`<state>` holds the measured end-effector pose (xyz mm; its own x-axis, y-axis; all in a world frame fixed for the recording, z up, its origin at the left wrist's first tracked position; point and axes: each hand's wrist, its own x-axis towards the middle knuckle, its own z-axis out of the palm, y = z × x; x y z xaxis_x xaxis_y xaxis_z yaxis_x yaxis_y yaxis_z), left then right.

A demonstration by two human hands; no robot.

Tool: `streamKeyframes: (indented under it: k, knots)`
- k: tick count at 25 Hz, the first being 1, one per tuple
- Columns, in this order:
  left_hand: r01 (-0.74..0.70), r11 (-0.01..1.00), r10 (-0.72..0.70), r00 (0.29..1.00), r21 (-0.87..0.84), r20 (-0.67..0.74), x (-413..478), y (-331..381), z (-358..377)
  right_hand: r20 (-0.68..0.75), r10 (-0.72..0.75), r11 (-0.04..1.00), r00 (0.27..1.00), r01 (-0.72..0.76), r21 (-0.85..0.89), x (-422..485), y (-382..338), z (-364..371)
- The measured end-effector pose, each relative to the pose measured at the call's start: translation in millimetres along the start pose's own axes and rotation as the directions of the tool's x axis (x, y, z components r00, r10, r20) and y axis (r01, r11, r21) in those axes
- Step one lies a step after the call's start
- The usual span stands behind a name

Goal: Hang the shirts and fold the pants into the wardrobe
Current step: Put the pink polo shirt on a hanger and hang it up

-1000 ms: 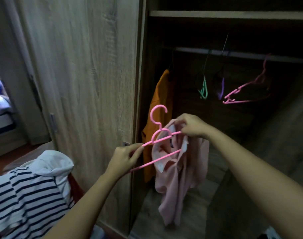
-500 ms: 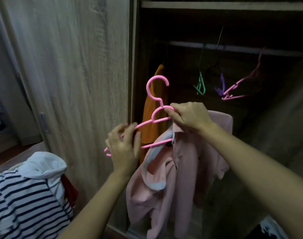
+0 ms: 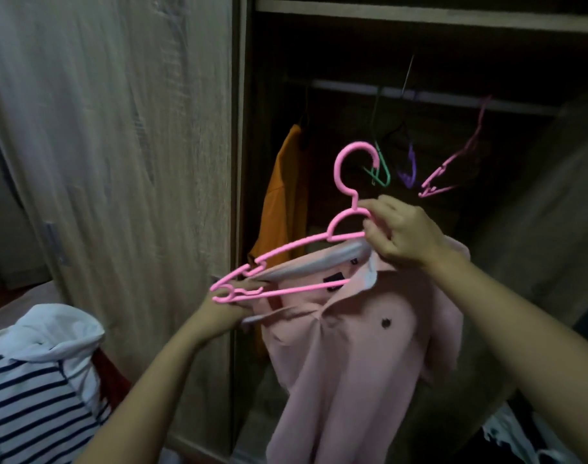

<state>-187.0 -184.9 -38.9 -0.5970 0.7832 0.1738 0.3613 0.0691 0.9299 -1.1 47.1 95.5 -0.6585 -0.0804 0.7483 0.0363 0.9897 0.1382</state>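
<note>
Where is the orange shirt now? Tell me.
In the head view, the orange shirt hangs at the left end of the rail, beside the door, behind and left of the pink hanger.

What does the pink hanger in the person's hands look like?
The pink hanger looks like plastic, with a round open hook on top, a small arch below, a notched tip and a lower bar. It tilts, left end lower, before the wardrobe. The right hand grips it beside the neck; its right half is hidden by the pink polo shirt, which the left hand holds.

Home bedroom: open wardrobe (image 3: 245, 162), hanging rail (image 3: 436, 97)
</note>
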Motion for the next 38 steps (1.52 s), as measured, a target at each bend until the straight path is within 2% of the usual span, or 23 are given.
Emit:
streamKeyframes:
  k: [1, 5, 8, 9, 11, 13, 14, 16, 17, 19, 20, 21, 22, 23, 24, 26, 28, 31, 33, 35, 38]
  knots:
    - [-0.011, 1.0, 0.011, 1.0, -0.006, -0.007, 1.1, 1.5, -14.2, 0.028, -0.007, 1.0, 1.0, 0.008, -0.018, -9.4, 5.9, 1.1]
    - [-0.042, 0.981, 0.038, 0.999, 0.191, 0.029, 3.6, 12.6, -44.1, 0.091, 0.092, 0.996, 0.992, -0.091, -0.011, -41.2, 20.9, 7.4]
    - [-0.05, 0.971, 0.042, 0.998, 0.233, 0.037, 3.2, 28.0, -47.9, 0.186, 0.053, 0.996, 0.981, -0.039, -0.079, -56.4, 23.7, 9.1]
    - [-0.051, 0.962, 0.052, 0.999, 0.269, 0.003, 3.8, 33.2, -45.9, 0.214, 0.038, 0.994, 0.976, -0.016, -0.104, -57.6, 21.9, 10.3]
    - [-0.004, 0.897, 0.099, 0.976, 0.442, -0.192, 7.7, 50.6, -35.5, 0.21, 0.091, 0.992, 0.974, -0.069, -0.108, -51.8, 8.6, 14.4]
    - [0.085, 0.788, 0.191, 0.908, 0.61, -0.373, 14.8, 73.1, -21.2, 0.171, 0.178, 0.982, 0.969, -0.166, -0.085, -37.5, -12.2, 21.8]
    - [0.09, 0.716, 0.253, 0.891, 0.692, -0.378, 17.9, 84.5, -12.5, 0.17, 0.217, 0.976, 0.961, -0.209, -0.065, -29.3, -23.1, 24.7]
    - [-0.015, 0.569, 0.412, 0.87, 0.822, -0.27, 18.7, 101.6, 6.3, 0.177, 0.297, 0.953, 0.938, -0.302, -0.002, -14.7, -37.1, 25.0]
    - [-0.127, 0.491, 0.508, 0.845, 0.862, -0.165, 15.5, 102.3, 17.7, 0.162, 0.327, 0.941, 0.931, -0.336, 0.03, -10.0, -38.9, 23.0]
    - [-0.348, 0.349, 0.666, 0.745, 0.87, 0.03, -4.9, 91.6, 34.4, 0.119, 0.361, 0.926, 0.925, -0.371, 0.069, -9.8, -35.0, 17.8]
    - [-0.405, 0.331, 0.724, 0.688, 0.853, 0.046, -12.7, 84.6, 33.1, 0.103, 0.371, 0.92, 0.923, -0.381, 0.09, -12.5, -31.6, 15.1]
    - [-0.431, 0.348, 0.771, 0.636, 0.833, 0.007, -13.7, 77.7, 24.8, 0.089, 0.372, 0.918, 0.924, -0.38, 0.112, -15.4, -28.5, 12.6]
    - [-0.428, 0.416, 0.778, 0.624, 0.803, -0.071, -10.8, 75.9, 11.5, 0.08, 0.366, 0.918, 0.927, -0.374, 0.134, -17.4, -25.9, 10.5]
    - [-0.404, 0.494, 0.75, 0.646, 0.77, -0.142, -6.3, 77.8, -4.7, 0.073, 0.358, 0.917, 0.931, -0.365, 0.159, -18.3, -24.3, 9.1]
    - [-0.37, 0.549, 0.691, 0.705, 0.749, -0.158, 1.2, 80.0, -21.5, 0.069, 0.345, 0.917, 0.936, -0.352, 0.189, -17.7, -24.1, 8.6]
    - [-0.34, 0.534, 0.569, 0.822, 0.774, -0.032, 14.4, 83.4, -43.1, 0.062, 0.311, 0.917, 0.948, -0.317, 0.242, -13.7, -26.6, 10.4]
    - [-0.386, 0.478, 0.562, 0.824, 0.789, 0.062, 20.0, 81.2, -47.1, 0.076, 0.287, 0.913, 0.955, -0.296, 0.28, -8.5, -30.2, 12.8]
    - [-0.467, 0.579, 0.59, 0.806, 0.669, 0.051, 24.1, 86.0, -63.4, 0.155, 0.266, 0.908, 0.952, -0.301, 0.292, -4.4, -29.9, 10.4]
    - [-0.432, 0.647, 0.559, 0.829, 0.628, -0.005, 26.8, 92.6, -77.8, 0.15, 0.272, 0.924, 0.951, -0.301, 0.234, -3.1, -22.3, 3.4]
    - [-0.399, 0.684, 0.548, 0.834, 0.61, -0.07, 28.5, 95.4, -89.4, 0.133, 0.367, 0.889, 0.921, -0.389, 0.243, -4.5, -7.6, -4.6]
    - [-0.351, 0.718, 0.535, 0.831, 0.601, -0.153, 27.3, 95.5, -102.7, 0.264, 0.49, 0.764, 0.831, -0.555, 0.328, -19.0, 13.1, -9.3]
